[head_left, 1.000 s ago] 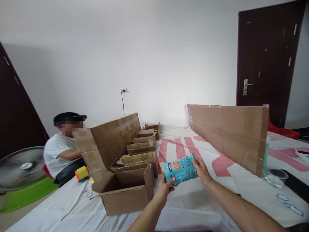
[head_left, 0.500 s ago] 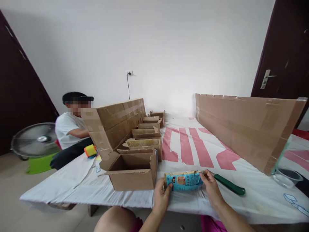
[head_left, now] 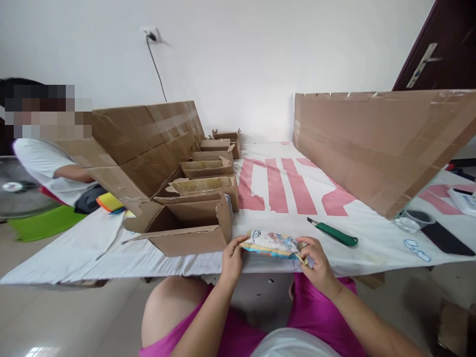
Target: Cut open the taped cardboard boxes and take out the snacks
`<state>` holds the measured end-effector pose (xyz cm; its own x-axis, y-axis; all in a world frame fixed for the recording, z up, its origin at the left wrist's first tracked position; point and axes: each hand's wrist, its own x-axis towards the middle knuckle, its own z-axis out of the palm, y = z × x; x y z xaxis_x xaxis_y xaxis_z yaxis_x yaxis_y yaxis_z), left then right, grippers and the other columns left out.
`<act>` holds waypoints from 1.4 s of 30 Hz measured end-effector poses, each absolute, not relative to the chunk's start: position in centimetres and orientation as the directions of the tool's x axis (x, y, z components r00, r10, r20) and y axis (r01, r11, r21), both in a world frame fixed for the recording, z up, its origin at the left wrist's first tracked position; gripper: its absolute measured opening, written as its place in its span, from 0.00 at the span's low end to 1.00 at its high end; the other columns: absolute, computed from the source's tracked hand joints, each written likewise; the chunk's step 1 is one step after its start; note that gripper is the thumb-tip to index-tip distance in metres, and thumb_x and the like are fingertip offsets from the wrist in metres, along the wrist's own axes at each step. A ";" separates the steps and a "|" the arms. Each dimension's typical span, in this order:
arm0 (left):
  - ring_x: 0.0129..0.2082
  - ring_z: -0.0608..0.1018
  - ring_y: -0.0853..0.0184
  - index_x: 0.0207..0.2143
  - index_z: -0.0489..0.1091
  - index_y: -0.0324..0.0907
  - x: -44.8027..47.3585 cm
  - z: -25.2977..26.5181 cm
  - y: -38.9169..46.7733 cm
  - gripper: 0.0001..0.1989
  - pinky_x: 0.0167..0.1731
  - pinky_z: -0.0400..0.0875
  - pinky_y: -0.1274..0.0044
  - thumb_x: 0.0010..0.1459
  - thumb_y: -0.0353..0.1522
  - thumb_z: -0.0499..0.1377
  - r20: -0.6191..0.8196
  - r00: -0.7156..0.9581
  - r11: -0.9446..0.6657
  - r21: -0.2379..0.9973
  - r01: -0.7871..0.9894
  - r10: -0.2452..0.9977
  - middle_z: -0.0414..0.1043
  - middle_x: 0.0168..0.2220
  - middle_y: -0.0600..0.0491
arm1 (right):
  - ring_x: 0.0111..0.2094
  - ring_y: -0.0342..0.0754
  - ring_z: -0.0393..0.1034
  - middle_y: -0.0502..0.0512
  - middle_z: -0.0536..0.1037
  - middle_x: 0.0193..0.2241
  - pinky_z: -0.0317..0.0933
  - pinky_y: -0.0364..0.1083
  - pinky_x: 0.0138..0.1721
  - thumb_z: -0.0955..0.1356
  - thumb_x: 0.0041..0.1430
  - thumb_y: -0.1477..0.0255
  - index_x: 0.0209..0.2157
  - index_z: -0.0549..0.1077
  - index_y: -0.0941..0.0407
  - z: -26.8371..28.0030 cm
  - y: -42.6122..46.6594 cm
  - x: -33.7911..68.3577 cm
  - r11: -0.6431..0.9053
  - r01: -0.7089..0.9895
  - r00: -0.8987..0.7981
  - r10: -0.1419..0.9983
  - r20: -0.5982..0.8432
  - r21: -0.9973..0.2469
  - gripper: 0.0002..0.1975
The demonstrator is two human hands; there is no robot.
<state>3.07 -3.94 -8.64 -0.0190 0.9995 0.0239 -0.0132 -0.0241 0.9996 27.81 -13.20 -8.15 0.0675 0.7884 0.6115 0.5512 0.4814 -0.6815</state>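
At lower centre of frame, I hold the elongated white, yellow and blue packet (head_left: 270,244), long axis left-to-right, right end slightly lower. Left hand (head_left: 233,258) and right hand (head_left: 317,261): each grip pinches one end.

Your top, a smooth greyish-white cloth garment (head_left: 293,344), rounded in front, just a slice at the bottom edge. Your lower garment, bright magenta cloth bottoms (head_left: 316,307): plain, loose, creased, darker in the folds; exact cut can't be told. Fabric ends short of your rounded, bare left knee (head_left: 167,305). Your left forearm (head_left: 204,315) and right forearm (head_left: 372,317): bare, tapering to the wrists. Your left grip (head_left: 232,260) and right grip (head_left: 320,265): bare human hands, slender fingers, partly hidden.
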 end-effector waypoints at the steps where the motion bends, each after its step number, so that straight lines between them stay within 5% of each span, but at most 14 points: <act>1: 0.28 0.75 0.64 0.39 0.72 0.40 2.9 -8.4 -3.9 0.21 0.26 0.69 0.76 0.52 0.46 0.57 -0.030 0.003 0.030 0.999 -0.046 1.000 0.74 0.30 0.51 | 0.51 0.54 0.64 0.57 0.72 0.48 0.61 0.54 0.50 0.65 0.49 0.82 0.27 0.66 0.53 -8.2 -13.5 27.8 0.494 0.570 0.023 0.790 0.613 -0.657 0.09; 5: 0.26 0.77 0.64 0.48 0.68 0.37 2.2 -6.9 -4.3 0.30 0.22 0.72 0.75 0.54 0.52 0.55 -0.209 0.156 0.230 0.964 -0.133 0.965 0.75 0.32 0.48 | 0.54 0.52 0.63 0.56 0.71 0.50 0.62 0.54 0.50 0.62 0.48 0.86 0.27 0.64 0.53 -8.0 -14.2 27.6 0.578 0.538 -0.117 0.772 0.625 -0.613 0.13; 10: 0.30 0.79 0.61 0.47 0.69 0.36 1.7 -5.8 -4.7 0.34 0.24 0.74 0.75 0.38 0.39 0.73 -0.298 0.338 0.362 0.921 -0.142 0.893 0.77 0.38 0.43 | 0.56 0.52 0.62 0.55 0.72 0.51 0.62 0.54 0.52 0.59 0.50 0.88 0.27 0.64 0.53 -8.0 -14.4 27.7 0.663 0.524 -0.215 0.711 0.670 -0.535 0.14; 17: 0.38 0.79 0.66 0.60 0.54 0.44 3.0 -7.3 -4.6 0.49 0.38 0.72 0.78 0.36 0.37 0.73 -0.121 0.201 0.178 0.939 -0.294 0.972 0.75 0.46 0.47 | 0.51 0.53 0.69 0.60 0.73 0.49 0.66 0.53 0.49 0.61 0.57 0.72 0.35 0.68 0.53 -9.9 -11.5 28.8 0.255 0.477 0.251 0.878 0.408 -0.841 0.06; 23: 0.47 0.77 0.61 0.58 0.57 0.42 3.6 -8.4 -4.6 0.42 0.45 0.70 0.73 0.42 0.40 0.70 -0.057 0.145 0.098 0.951 -0.292 0.988 0.71 0.53 0.43 | 0.43 0.54 0.73 0.58 0.77 0.42 0.67 0.53 0.45 0.68 0.52 0.56 0.45 0.68 0.54 -10.4 -7.9 27.2 0.155 0.461 0.311 0.894 0.323 -0.874 0.22; 32: 0.51 0.73 0.56 0.51 0.67 0.40 3.8 -8.7 -4.7 0.36 0.52 0.66 0.70 0.41 0.45 0.70 0.008 0.101 0.013 0.979 -0.201 0.995 0.73 0.49 0.45 | 0.48 0.56 0.70 0.59 0.75 0.44 0.63 0.54 0.51 0.69 0.51 0.56 0.45 0.68 0.55 -11.6 -8.3 26.7 0.180 0.431 0.349 0.870 0.348 -0.884 0.23; 38: 0.45 0.77 0.55 0.48 0.70 0.39 3.8 -8.0 -5.0 0.36 0.43 0.71 0.71 0.41 0.50 0.69 0.017 0.254 0.045 0.970 -0.237 0.967 0.76 0.45 0.44 | 0.42 0.53 0.73 0.56 0.74 0.43 0.70 0.47 0.40 0.71 0.49 0.56 0.48 0.66 0.53 -11.8 -8.8 27.6 0.190 0.164 0.328 0.915 0.236 -0.968 0.27; 42: 0.45 0.77 0.56 0.47 0.70 0.38 4.0 -7.7 -5.5 0.36 0.44 0.70 0.72 0.36 0.44 0.73 0.059 0.285 0.010 0.972 -0.235 0.957 0.77 0.43 0.46 | 0.40 0.54 0.74 0.58 0.73 0.46 0.72 0.46 0.35 0.74 0.45 0.57 0.48 0.64 0.51 -11.2 -9.0 27.9 0.203 -0.033 0.305 0.935 0.184 -0.979 0.30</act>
